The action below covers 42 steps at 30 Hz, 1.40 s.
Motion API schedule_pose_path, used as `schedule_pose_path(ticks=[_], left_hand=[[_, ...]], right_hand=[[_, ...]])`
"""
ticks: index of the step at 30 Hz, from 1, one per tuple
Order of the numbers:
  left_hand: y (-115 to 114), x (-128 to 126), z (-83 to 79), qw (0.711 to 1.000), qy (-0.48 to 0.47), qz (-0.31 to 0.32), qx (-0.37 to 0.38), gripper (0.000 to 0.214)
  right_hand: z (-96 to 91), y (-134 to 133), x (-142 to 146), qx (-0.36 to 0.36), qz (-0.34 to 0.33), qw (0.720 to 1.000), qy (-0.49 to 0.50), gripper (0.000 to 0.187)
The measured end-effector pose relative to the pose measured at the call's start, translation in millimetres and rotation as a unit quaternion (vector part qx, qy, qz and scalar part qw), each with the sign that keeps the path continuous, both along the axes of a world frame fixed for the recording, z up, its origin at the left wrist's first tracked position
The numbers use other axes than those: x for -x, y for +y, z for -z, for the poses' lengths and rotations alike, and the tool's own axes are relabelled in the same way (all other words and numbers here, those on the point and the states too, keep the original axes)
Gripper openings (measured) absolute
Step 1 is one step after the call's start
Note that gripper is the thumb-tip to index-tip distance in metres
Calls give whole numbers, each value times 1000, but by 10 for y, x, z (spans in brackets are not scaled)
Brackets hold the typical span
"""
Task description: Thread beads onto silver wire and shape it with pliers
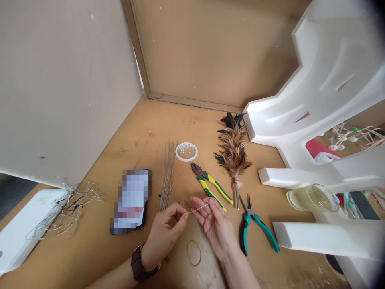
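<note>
My left hand (169,225), with a dark watch at its wrist, is closed with thumb and forefinger pinching a thin metal wire (197,209). My right hand (215,224) pinches the wire's other end between thumb and forefinger, palm turned up and the other fingers loosely curled. The wire runs nearly straight between both hands above the table. Just beyond my left hand lies a bundle of straight wires (167,176). Combination pliers (210,185) with yellow-green handles lie beyond my right hand. Needle-nose pliers (255,224) with teal handles rest, spread apart, to its right.
A white ring (196,153) surrounds small coloured beads (184,149). A feather bundle (234,146) lies farther right. A rubber band (189,253) is between my forearms. Left are a phone (132,196) and tangled wires (64,218). White plastic furniture (270,116) and a glass (315,198) stand right.
</note>
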<state>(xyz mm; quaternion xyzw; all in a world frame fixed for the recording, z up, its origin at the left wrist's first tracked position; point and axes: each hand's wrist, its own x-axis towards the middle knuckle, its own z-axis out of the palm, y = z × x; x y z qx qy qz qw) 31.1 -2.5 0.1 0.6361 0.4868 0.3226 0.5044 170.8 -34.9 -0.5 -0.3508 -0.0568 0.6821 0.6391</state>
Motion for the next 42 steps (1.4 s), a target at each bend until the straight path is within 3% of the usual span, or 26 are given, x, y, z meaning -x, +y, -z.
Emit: schedule_pose_path(ticks=[24,28,31,35,42], left_hand=[[-11,21,15,1000,-3,-10,5,17],[4,8,14,996,-57,-7,63,16],[28,-15,31,975,-165,-3,150,15],[33,-39,61,920,-300,-9,253,13],[13,-49,51,869,-383,-3,314,11]], right_hand=[[30,-4,57,-31,29,996,-80,15],[35,-11,71,-47,31,993,-106,15],[-20,-38,75,-83,10,989,-119,18],[-60,-91,62,-170,-6,973,-157,48],[24,-142,19,-207,2,922,-327,32]])
